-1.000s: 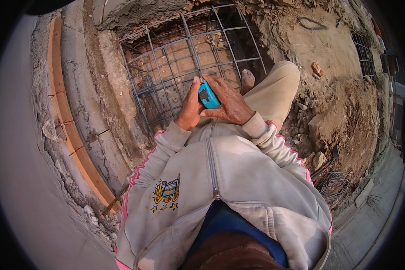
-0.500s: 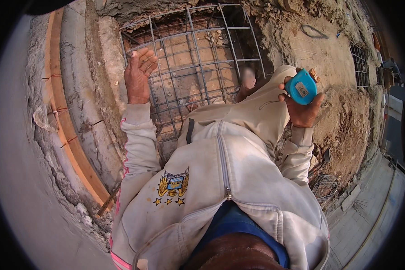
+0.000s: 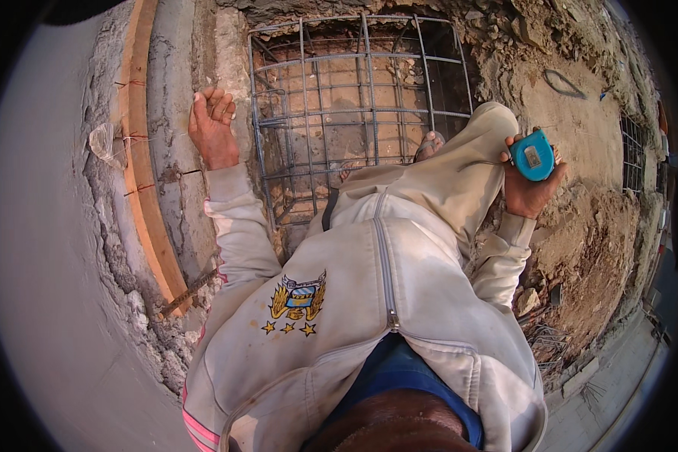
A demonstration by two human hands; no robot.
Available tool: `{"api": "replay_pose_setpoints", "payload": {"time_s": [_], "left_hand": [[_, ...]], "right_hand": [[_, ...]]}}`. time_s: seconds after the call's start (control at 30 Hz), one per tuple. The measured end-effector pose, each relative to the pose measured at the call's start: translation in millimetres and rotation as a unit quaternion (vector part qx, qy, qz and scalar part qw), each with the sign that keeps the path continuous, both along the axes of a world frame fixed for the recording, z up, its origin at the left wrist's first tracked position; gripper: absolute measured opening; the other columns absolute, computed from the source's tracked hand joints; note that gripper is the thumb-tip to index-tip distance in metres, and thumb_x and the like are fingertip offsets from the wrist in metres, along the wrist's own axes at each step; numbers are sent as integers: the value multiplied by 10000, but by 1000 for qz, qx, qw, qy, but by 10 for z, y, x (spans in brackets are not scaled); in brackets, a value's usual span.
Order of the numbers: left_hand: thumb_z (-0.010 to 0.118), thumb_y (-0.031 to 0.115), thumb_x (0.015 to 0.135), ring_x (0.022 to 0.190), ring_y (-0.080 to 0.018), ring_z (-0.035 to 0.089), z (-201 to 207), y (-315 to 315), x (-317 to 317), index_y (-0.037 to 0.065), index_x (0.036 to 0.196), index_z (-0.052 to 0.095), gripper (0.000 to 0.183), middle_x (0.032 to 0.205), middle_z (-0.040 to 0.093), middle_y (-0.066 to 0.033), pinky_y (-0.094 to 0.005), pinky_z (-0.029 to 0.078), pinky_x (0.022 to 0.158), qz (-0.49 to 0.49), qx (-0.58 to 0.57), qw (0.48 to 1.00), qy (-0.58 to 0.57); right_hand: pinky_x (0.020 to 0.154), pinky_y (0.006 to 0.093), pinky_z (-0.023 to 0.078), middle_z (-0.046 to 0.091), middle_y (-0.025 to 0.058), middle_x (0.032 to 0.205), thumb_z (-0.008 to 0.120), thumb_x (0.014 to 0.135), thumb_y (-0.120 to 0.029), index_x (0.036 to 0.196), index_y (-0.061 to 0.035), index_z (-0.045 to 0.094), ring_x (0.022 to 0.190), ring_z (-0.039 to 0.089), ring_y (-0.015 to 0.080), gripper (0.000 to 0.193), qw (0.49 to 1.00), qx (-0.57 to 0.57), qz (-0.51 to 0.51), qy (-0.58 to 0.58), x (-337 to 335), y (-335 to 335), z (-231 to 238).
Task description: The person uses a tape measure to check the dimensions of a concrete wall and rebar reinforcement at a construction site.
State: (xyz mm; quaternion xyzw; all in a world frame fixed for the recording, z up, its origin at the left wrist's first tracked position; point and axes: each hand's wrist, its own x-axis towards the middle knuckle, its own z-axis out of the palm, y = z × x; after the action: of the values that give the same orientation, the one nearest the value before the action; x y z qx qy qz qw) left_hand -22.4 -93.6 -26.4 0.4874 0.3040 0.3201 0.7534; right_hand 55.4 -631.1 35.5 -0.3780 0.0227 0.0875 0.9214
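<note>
A blue tape measure (image 3: 535, 156) with a pale label rests in my right hand (image 3: 528, 192), its fingers and thumb wrapped round the case. That hand is palm up, just beyond my bent knee on the right. To the left, my left hand (image 3: 217, 134) is raised palm up with loosely curled fingers, the thumb apart, and nothing visible in it. It hovers over the concrete ledge, left of a cage of steel rebar (image 3: 368, 105) set in a dug pit. My bare toes (image 3: 431, 143) show at the cage's near right side.
A long wooden board (image 3: 145, 181) with wire ties runs along the left, beside a smooth grey concrete surface (image 3: 53, 226). Clear plastic (image 3: 104, 143) hangs at the board. Rough earth (image 3: 580, 256) lies on the right, with a wire loop (image 3: 565, 83) and another rebar mesh (image 3: 631, 151).
My view has shifted, so the pit and board sit further right. My left hand has moved left, away from the cage, its fingers curling more. The tape measure stays in my right hand.
</note>
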Motion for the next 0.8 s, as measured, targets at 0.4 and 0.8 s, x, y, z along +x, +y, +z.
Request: {"api": "replay_pose_setpoints", "payload": {"time_s": [0.4,0.8], "left_hand": [[599,285,1031,850,-167,696,863,-35,-326,-7,1075,655,301,961,704,-99,-279,564,767,123,173,976,-54],[616,271,1020,874,-201,698,1359,-121,-729,-14,1073,657,292,982,706,-118,-334,568,819,194,319,922,-104]], "right_hand": [[837,496,549,642,210,1202,558,1009,-455,1332,2,538,1202,590,420,560,997,-64,13,43,20,28,-243],[819,486,561,667,151,1158,599,1002,-391,1274,-68,566,1179,621,345,423,989,-97,82,69,214,399,-539]]}}
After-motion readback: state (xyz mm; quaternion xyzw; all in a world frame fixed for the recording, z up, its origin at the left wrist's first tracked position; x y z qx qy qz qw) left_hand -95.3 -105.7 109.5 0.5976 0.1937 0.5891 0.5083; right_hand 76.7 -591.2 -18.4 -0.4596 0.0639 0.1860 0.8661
